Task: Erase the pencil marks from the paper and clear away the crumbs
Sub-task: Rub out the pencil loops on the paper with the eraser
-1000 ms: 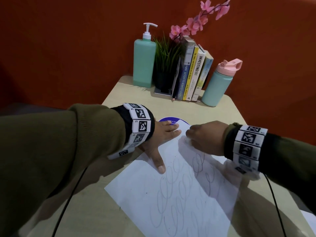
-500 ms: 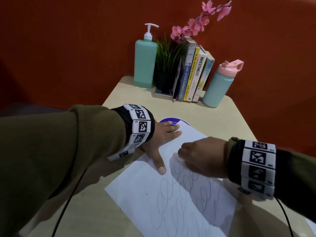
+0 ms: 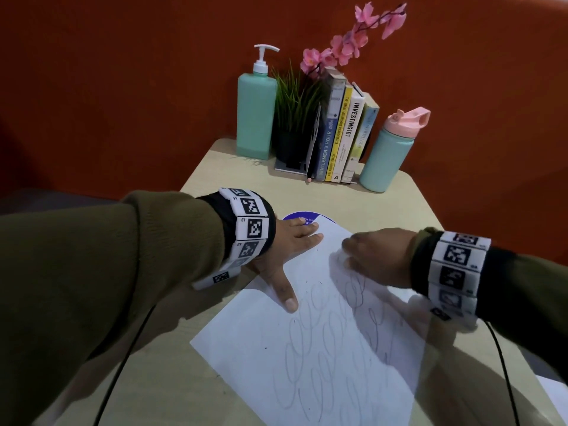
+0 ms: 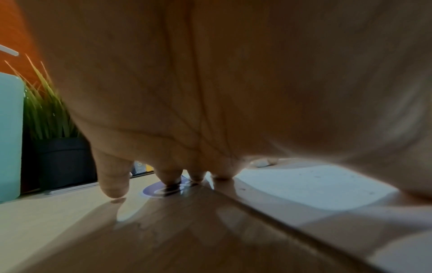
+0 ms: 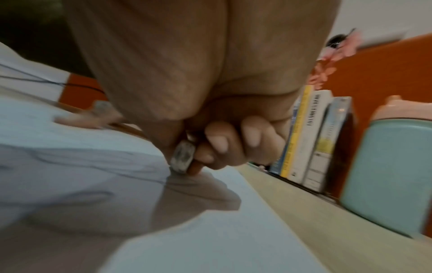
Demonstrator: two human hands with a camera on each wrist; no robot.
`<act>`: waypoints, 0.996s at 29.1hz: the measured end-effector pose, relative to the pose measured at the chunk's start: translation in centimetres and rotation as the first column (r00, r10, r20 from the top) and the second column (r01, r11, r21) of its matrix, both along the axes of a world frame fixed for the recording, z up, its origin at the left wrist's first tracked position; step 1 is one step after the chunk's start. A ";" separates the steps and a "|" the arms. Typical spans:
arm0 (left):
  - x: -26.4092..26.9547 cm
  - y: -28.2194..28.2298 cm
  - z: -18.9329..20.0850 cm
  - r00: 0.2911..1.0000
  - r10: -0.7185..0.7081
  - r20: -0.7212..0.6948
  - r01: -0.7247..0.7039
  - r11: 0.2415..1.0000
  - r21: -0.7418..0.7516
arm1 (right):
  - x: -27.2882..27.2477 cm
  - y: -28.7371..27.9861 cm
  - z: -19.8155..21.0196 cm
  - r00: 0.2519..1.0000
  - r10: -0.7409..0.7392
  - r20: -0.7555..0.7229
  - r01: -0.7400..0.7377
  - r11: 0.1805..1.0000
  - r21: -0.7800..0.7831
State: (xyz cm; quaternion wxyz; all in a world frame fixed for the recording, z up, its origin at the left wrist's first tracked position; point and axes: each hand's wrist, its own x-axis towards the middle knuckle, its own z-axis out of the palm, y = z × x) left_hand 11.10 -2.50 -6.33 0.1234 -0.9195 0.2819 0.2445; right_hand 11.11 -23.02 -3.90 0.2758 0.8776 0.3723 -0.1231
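Note:
A white sheet of paper (image 3: 313, 358) covered in looping pencil marks (image 3: 310, 348) lies slantwise on the beige table (image 3: 362, 204). My left hand (image 3: 289, 250) lies flat with spread fingers on the sheet's far left corner, the thumb stretched down onto the paper. My right hand (image 3: 375, 256) is curled over the sheet's upper right part. In the right wrist view it pinches a smudged grey eraser (image 5: 182, 157) whose lower end touches the paper (image 5: 81, 157). A few dark crumbs (image 3: 307, 282) dot the sheet near my left thumb.
A round purple sticker (image 3: 299, 217) shows under the paper's far corner. At the table's back stand a green pump bottle (image 3: 255, 115), a potted grass plant (image 3: 295, 118), several books (image 3: 341, 133) and a teal flask with a pink lid (image 3: 387, 158). A pencil (image 3: 308, 178) lies by the books.
My right hand with the eraser moved down the sheet, then back up toward the top right part. The left hand has stayed pressed on the corner.

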 end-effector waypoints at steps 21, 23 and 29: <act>-1.4 0.2 -0.4 0.999 -0.028 0.018 0.028 1.000 -0.007 | -2.3 0.5 0.6 1.000 0.004 -0.007 -0.004 0.998 -0.066; -1.5 0.0 -0.3 0.999 -0.032 0.023 0.032 0.999 -0.006 | -1.6 0.2 0.7 0.999 -0.049 0.020 0.050 0.998 -0.046; -1.4 0.1 -0.1 1.000 -0.027 -0.001 0.027 1.000 -0.001 | -5.7 1.2 -0.5 0.988 0.078 -0.134 -0.069 0.995 0.074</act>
